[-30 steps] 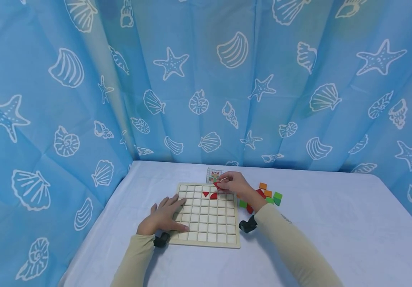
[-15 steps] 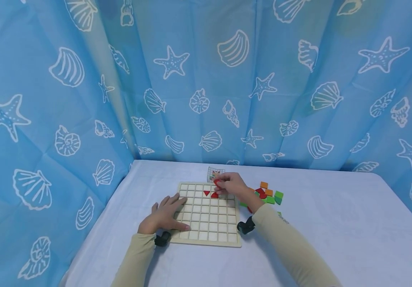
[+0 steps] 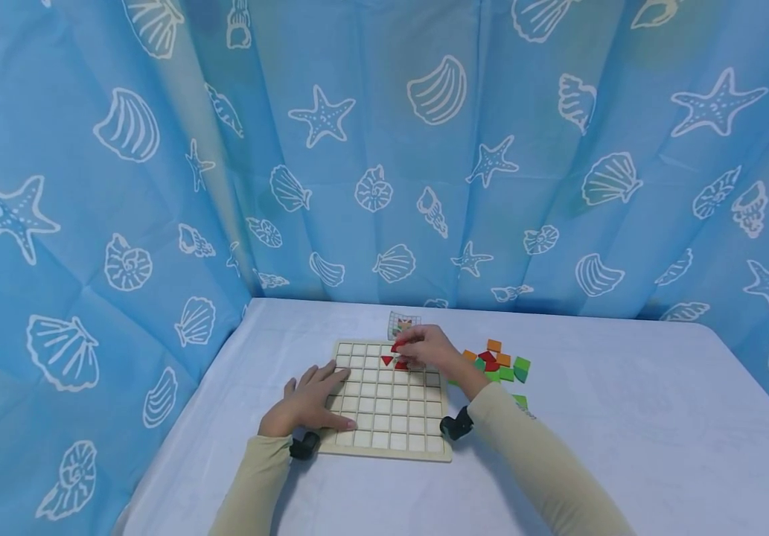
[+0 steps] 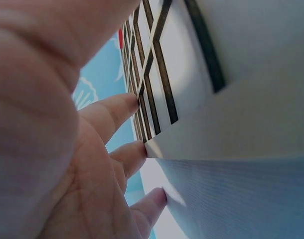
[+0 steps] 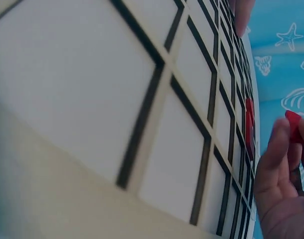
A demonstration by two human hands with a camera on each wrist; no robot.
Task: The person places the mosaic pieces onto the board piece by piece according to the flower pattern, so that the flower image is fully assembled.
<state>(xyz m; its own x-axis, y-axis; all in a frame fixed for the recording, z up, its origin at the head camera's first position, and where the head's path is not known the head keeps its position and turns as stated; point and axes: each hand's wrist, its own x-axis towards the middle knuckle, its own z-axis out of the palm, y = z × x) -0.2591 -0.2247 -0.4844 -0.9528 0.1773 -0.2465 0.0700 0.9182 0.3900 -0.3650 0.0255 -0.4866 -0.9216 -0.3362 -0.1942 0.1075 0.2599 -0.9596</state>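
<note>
A wooden grid board point(image 3: 384, 406) with pale square cells lies flat on the table. My left hand point(image 3: 309, 402) rests on its left edge with fingers spread, and the left wrist view has the fingertips point(image 4: 133, 102) against the frame. Over the board's far part, my right hand point(image 3: 432, 348) pinches a red tile point(image 5: 293, 125) between thumb and fingers. A red triangle tile point(image 3: 387, 360) sits in a far cell. Beside it lies another red tile point(image 3: 400, 365), partly hidden by the right hand.
Right of the board lies a loose group of orange tiles point(image 3: 494, 346), green tiles point(image 3: 521, 365) and red tiles point(image 3: 487, 357), partly behind the right forearm. A small pattern card point(image 3: 397, 322) lies beyond the board's far edge. A blue curtain point(image 3: 371, 149) hangs behind the white-covered table point(image 3: 625, 417).
My right hand has shifted slightly left with the red tile, and the tile's angle in the fingers has changed. The left hand stays in place on the board.
</note>
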